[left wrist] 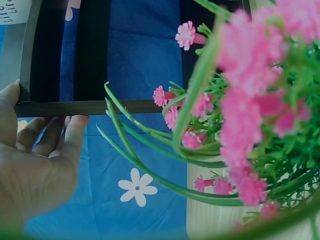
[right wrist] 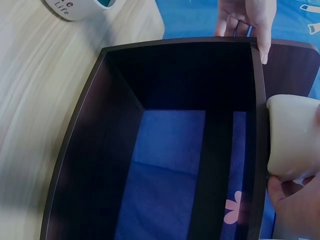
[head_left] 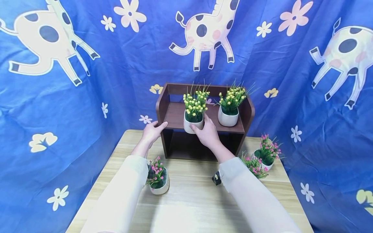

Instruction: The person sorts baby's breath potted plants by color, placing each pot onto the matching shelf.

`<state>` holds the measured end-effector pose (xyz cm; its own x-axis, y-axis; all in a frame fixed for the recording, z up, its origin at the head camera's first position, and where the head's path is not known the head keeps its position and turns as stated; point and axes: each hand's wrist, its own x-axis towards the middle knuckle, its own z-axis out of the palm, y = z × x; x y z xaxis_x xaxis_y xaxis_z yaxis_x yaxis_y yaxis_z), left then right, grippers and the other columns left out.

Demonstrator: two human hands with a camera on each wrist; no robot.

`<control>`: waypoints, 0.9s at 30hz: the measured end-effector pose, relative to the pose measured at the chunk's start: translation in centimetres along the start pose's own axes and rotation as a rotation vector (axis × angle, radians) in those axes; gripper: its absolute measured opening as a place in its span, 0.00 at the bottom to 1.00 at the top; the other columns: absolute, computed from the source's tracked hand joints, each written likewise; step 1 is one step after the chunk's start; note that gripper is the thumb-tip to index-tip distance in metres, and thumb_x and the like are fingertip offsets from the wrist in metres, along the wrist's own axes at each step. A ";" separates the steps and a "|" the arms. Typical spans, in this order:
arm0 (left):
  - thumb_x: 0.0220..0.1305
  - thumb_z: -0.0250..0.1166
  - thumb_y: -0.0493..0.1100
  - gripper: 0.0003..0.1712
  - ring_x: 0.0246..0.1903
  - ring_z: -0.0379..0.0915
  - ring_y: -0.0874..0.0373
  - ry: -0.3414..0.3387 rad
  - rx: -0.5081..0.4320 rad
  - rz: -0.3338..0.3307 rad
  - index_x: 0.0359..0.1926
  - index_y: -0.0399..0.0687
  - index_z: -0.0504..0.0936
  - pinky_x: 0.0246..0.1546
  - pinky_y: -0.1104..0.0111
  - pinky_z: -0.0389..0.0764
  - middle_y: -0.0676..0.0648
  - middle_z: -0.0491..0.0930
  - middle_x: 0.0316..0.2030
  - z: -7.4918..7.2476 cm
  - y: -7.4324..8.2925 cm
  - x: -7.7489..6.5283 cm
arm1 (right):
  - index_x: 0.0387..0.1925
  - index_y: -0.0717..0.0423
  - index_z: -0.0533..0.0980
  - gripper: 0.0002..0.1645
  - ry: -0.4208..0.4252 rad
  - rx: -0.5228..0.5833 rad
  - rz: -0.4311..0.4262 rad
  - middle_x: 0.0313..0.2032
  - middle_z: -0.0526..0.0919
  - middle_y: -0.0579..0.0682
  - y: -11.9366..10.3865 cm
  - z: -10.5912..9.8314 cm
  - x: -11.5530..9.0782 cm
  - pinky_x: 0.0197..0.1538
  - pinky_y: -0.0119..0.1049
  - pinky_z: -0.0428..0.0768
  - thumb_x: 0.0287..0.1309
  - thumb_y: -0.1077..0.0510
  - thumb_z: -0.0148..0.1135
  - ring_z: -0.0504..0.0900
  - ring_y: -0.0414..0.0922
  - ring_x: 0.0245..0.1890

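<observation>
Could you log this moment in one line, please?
right hand: grips left yellow-flowered pot at shelf front; left hand: holds shelf's left end; right yellow-flowered pot: on shelf; pink-flowered pots: on table

The held pot (head_left: 188, 124) is white, its flowers (head_left: 196, 103) yellow.

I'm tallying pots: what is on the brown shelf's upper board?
A yellow-flowered white pot stands at the right. The right hand holds another such pot at the front edge; whether it touches the board is unclear. What lies directly behind both is covered.
</observation>
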<state>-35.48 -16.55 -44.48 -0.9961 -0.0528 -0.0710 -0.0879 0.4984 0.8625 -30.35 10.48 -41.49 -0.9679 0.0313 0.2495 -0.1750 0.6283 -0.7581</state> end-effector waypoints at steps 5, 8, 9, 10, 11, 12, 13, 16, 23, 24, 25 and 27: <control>0.62 0.64 0.70 0.39 0.47 0.79 0.48 0.005 -0.013 -0.001 0.64 0.52 0.77 0.54 0.58 0.78 0.40 0.82 0.54 0.0 0.0 0.1 | 0.78 0.47 0.54 0.55 0.009 -0.006 -0.018 0.68 0.72 0.59 0.1 0.1 0.4 0.71 0.56 0.71 0.59 0.32 0.65 0.70 0.58 0.69; 0.62 0.63 0.70 0.39 0.48 0.79 0.47 -0.001 -0.015 -0.002 0.65 0.52 0.76 0.56 0.57 0.77 0.39 0.82 0.54 0.0 0.0 0.1 | 0.78 0.47 0.54 0.55 0.008 -0.004 -0.022 0.68 0.72 0.59 0.1 0.2 0.6 0.70 0.55 0.71 0.59 0.32 0.65 0.70 0.57 0.69; 0.62 0.63 0.70 0.40 0.48 0.79 0.47 -0.003 -0.017 -0.003 0.65 0.52 0.76 0.57 0.56 0.78 0.39 0.81 0.55 0.0 0.0 0.1 | 0.78 0.48 0.54 0.54 0.007 -0.005 -0.025 0.68 0.72 0.59 0.2 0.2 0.6 0.70 0.55 0.71 0.59 0.32 0.65 0.70 0.57 0.69; 0.62 0.63 0.70 0.40 0.48 0.80 0.47 -0.005 -0.018 -0.004 0.66 0.52 0.76 0.57 0.56 0.78 0.39 0.81 0.55 0.0 0.0 0.1 | 0.78 0.48 0.54 0.55 0.004 -0.007 -0.027 0.68 0.72 0.59 0.2 0.2 0.7 0.71 0.55 0.71 0.59 0.33 0.65 0.70 0.57 0.69; 0.62 0.63 0.70 0.39 0.48 0.80 0.47 -0.006 -0.024 -0.006 0.66 0.52 0.76 0.57 0.56 0.78 0.39 0.81 0.55 0.1 -0.1 0.1 | 0.78 0.48 0.54 0.55 0.002 -0.007 -0.029 0.68 0.71 0.59 0.2 0.3 0.8 0.71 0.55 0.70 0.59 0.33 0.65 0.70 0.57 0.69; 0.62 0.63 0.70 0.39 0.48 0.81 0.47 -0.007 -0.026 -0.007 0.66 0.52 0.76 0.57 0.56 0.79 0.40 0.81 0.56 0.1 -0.1 0.1 | 0.78 0.48 0.54 0.55 0.003 -0.003 -0.032 0.68 0.71 0.58 0.2 0.3 0.8 0.71 0.55 0.70 0.59 0.33 0.65 0.70 0.56 0.69; 0.62 0.64 0.70 0.39 0.48 0.82 0.46 -0.007 -0.027 -0.007 0.66 0.52 0.76 0.56 0.56 0.79 0.40 0.81 0.56 0.1 -0.1 0.0 | 0.78 0.48 0.54 0.55 0.002 -0.003 -0.034 0.69 0.71 0.58 0.2 0.3 0.9 0.71 0.55 0.70 0.59 0.33 0.65 0.70 0.56 0.70; 0.62 0.64 0.70 0.39 0.48 0.82 0.46 -0.007 -0.031 -0.009 0.65 0.53 0.76 0.56 0.56 0.80 0.39 0.81 0.56 0.0 -0.1 0.0 | 0.78 0.48 0.54 0.55 0.005 -0.003 -0.037 0.68 0.71 0.58 0.4 0.5 1.1 0.71 0.55 0.70 0.58 0.33 0.66 0.70 0.56 0.69; 0.63 0.64 0.69 0.40 0.52 0.81 0.44 -0.016 -0.049 -0.014 0.67 0.52 0.75 0.59 0.53 0.80 0.38 0.79 0.60 0.0 -0.1 0.1 | 0.78 0.46 0.53 0.57 0.005 -0.006 -0.028 0.69 0.71 0.58 0.5 0.8 1.5 0.71 0.55 0.70 0.57 0.31 0.66 0.69 0.56 0.70; 0.63 0.64 0.69 0.40 0.52 0.81 0.44 -0.018 -0.055 -0.016 0.67 0.51 0.75 0.59 0.53 0.80 0.38 0.78 0.61 0.0 -0.1 0.1 | 0.78 0.46 0.53 0.56 0.004 -0.004 -0.029 0.69 0.71 0.58 0.5 0.8 1.6 0.71 0.55 0.70 0.57 0.32 0.66 0.69 0.56 0.70; 0.63 0.64 0.69 0.40 0.52 0.81 0.44 -0.020 -0.055 -0.018 0.67 0.52 0.75 0.59 0.53 0.80 0.38 0.78 0.61 0.0 -0.1 0.2 | 0.78 0.46 0.53 0.56 0.004 -0.002 -0.030 0.69 0.71 0.58 0.5 0.8 1.6 0.71 0.55 0.70 0.57 0.32 0.67 0.69 0.56 0.70; 0.63 0.64 0.69 0.40 0.53 0.81 0.44 -0.024 -0.055 -0.021 0.67 0.52 0.75 0.59 0.53 0.80 0.38 0.78 0.61 0.1 -0.1 0.2 | 0.78 0.47 0.54 0.56 0.006 -0.002 -0.034 0.68 0.71 0.58 0.5 0.8 1.7 0.71 0.55 0.70 0.57 0.33 0.67 0.69 0.56 0.70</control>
<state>-35.64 -16.50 -44.60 -0.9940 -0.0414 -0.1010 -0.1088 0.4489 0.8869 -32.26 10.23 -41.97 -0.9603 0.0148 0.2785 -0.2071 0.6308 -0.7478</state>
